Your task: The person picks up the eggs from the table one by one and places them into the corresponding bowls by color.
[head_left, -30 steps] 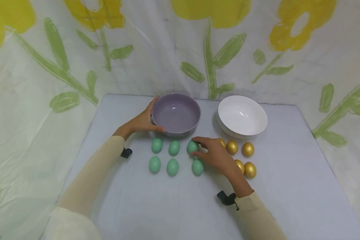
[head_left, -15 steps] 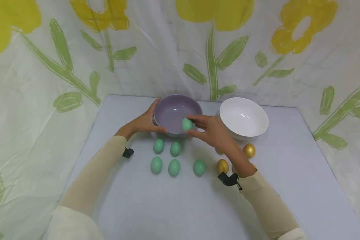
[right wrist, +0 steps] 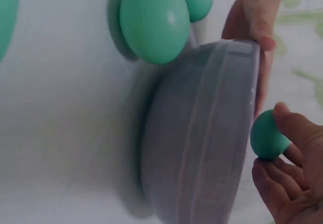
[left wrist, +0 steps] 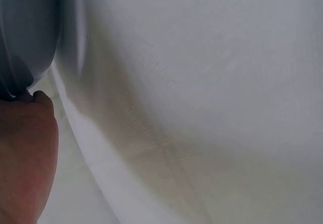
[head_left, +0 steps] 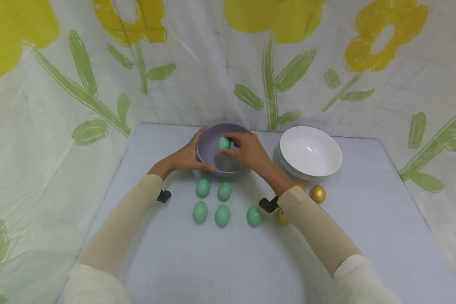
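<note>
The right hand (head_left: 247,150) pinches a green egg (head_left: 224,143) just above the opening of the purple bowl (head_left: 225,162), whose side the left hand (head_left: 188,156) grips. Five other green eggs (head_left: 222,215) lie in front; gold eggs (head_left: 317,194), partly hidden by the right sleeve (head_left: 311,223), lie near the white bowl (head_left: 310,152).

Head view: high, facing forward-down over table (head_left: 175,261). Wrist views: close, turned sideways, sharing purple bowl (right wrist: 197,133).

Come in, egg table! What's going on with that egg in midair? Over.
Right grip pinching green egg above purple bowl. Left grip holding bowl's side. Nothing seen between egg and bowl.
</note>
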A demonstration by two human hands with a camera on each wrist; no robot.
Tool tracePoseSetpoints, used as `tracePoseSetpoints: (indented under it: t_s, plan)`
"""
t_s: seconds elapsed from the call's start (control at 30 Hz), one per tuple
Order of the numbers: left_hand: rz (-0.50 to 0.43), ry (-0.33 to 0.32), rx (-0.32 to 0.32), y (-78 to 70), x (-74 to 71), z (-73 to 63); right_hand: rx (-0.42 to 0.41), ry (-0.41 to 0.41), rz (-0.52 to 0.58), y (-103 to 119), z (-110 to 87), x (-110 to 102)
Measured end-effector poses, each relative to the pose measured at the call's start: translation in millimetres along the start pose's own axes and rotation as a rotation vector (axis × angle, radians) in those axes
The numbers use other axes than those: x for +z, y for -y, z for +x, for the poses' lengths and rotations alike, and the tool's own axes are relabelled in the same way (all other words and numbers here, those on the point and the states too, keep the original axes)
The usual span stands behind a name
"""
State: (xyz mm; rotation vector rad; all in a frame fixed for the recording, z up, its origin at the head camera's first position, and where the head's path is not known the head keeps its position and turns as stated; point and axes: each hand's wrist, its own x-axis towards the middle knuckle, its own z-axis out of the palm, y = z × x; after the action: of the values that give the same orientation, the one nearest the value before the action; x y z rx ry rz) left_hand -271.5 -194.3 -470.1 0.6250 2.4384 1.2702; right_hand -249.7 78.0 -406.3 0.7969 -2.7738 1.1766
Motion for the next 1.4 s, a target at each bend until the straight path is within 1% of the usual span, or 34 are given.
tracePoseSetpoints:
  t_s: [0.1, 0.23, 0.33, 0.43, 0.73, 0.93, 1.03, 1.23, 1.3, 1.4]
  plan:
    - [-0.002, 0.003, -0.003, -0.6, 1.0, -1.8, 0.02, 0.012, -0.022, -4.6, 8.7, 6.9]
    - [-0.007, 0.004, 0.003, -0.6, 2.1, -3.8, 0.034, 0.027, -0.08, -8.9, 18.0, 14.8]
    - [-0.006, 0.002, 0.006, 0.0, 2.9, -5.0, 0.057, 0.068, -0.128, -11.0, 24.4, 21.3]
    - [-0.007, 0.001, 0.013, 0.1, 3.5, -6.0, 0.071, 0.114, -0.149, -11.9, 29.6, 27.0]
    - [-0.023, 0.004, 0.024, 1.8, 6.6, -5.3, 0.064, 0.165, -0.225, -18.9, 37.4, 41.4]
    - [-0.027, 0.006, 0.042, 0.4, 7.1, -5.8, 0.07, 0.182, -0.241, -20.8, 39.0, 47.3]
    - [-0.023, 0.001, 0.051, 0.4, 6.5, -4.8, 0.065, 0.174, -0.233, -20.7, 39.6, 47.5]
    - [0.003, -0.011, 0.046, 1.0, 3.3, -1.5, 0.071, 0.155, -0.231, -19.5, 40.4, 42.9]
    - [0.005, -0.012, 0.042, 1.1, 1.8, -0.6, 0.072, 0.136, -0.211, -15.6, 38.0, 36.5]
    - [0.014, -0.007, 0.027, 0.7, -0.6, 0.6, 0.057, 0.09, -0.144, -2.9, 29.0, 19.1]
